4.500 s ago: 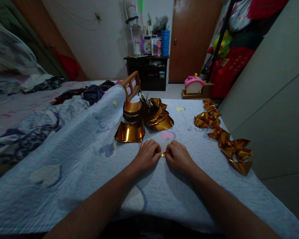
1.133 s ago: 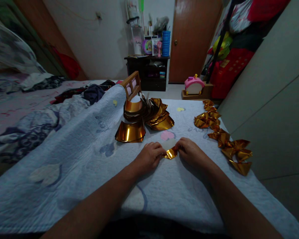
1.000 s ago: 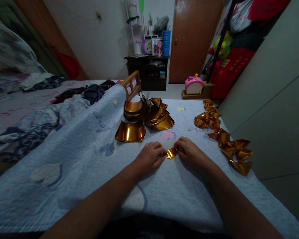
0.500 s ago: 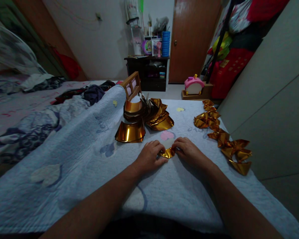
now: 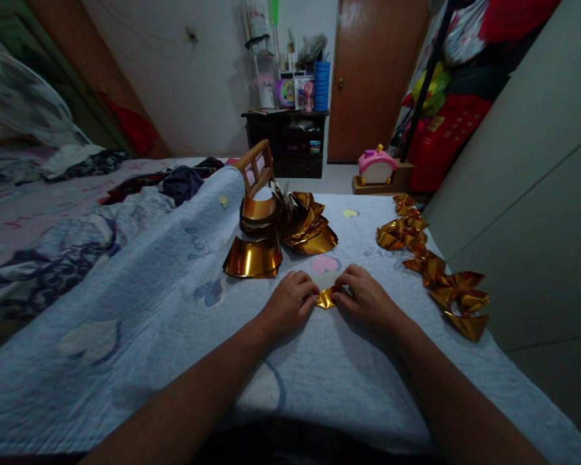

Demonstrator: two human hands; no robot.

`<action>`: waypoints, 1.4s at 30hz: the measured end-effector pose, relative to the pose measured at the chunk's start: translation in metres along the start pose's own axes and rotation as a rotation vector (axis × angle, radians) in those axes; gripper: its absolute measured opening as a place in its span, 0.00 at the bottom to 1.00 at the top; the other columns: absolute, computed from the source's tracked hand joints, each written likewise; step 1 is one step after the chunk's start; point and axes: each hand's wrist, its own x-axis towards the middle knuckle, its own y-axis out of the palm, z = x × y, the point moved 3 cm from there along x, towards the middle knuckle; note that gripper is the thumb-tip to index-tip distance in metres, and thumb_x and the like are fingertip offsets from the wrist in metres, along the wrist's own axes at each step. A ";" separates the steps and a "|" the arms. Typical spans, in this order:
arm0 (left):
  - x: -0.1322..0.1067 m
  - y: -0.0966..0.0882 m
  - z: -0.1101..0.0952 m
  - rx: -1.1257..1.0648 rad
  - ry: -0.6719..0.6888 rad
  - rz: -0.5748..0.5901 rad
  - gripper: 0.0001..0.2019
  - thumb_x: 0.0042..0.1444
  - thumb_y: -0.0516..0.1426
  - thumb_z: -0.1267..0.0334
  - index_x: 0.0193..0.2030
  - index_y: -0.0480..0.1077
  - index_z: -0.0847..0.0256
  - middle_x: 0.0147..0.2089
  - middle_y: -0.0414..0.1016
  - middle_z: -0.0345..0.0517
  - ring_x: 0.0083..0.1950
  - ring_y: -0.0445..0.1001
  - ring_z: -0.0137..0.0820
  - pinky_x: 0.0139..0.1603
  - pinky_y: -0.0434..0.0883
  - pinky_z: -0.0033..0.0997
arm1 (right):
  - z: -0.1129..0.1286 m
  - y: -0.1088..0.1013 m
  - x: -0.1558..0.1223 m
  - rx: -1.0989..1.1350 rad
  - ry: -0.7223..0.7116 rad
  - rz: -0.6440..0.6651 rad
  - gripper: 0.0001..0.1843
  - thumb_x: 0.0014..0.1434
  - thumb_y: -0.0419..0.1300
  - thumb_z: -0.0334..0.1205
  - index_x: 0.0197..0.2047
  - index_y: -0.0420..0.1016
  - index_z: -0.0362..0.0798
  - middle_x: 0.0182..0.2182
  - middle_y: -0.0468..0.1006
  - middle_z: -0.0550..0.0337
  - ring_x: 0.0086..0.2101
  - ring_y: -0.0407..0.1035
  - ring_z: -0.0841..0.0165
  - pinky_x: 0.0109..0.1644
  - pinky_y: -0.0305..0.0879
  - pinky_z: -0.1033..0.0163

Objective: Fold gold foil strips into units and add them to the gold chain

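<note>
You have opposite ends of the gold foil (image 5: 326, 299) clamped between left hand (image 5: 290, 299) and right hand (image 5: 366, 296), its long axis paralleling the quilt's (image 5: 329, 378) near edge.

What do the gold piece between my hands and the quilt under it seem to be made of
Gold piece: probably foil or foil-faced paper, glossy, since it shows bright highlights and folds.
Quilt: fabric by its look, matte, with puckered texture and soft folds; fibre unclear.

The hands (image 5: 290, 301) hide both ends of the gold foil piece (image 5: 326, 299); beyond it, some items (image 5: 300, 123) in the dark cabinet (image 5: 297, 167) (dim, tiny) are indistinct; left of it, pale mesh (image 5: 22, 97) is cut off.
</note>
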 end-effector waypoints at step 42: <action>0.007 0.006 0.008 -0.075 -0.085 -0.082 0.20 0.53 0.63 0.68 0.53 0.70 0.61 0.57 0.65 0.54 0.62 0.66 0.45 0.66 0.67 0.51 | -0.005 0.013 0.000 -0.240 0.332 -0.133 0.16 0.58 0.64 0.46 0.45 0.74 0.46 0.46 0.72 0.46 0.47 0.63 0.53 0.47 0.56 0.54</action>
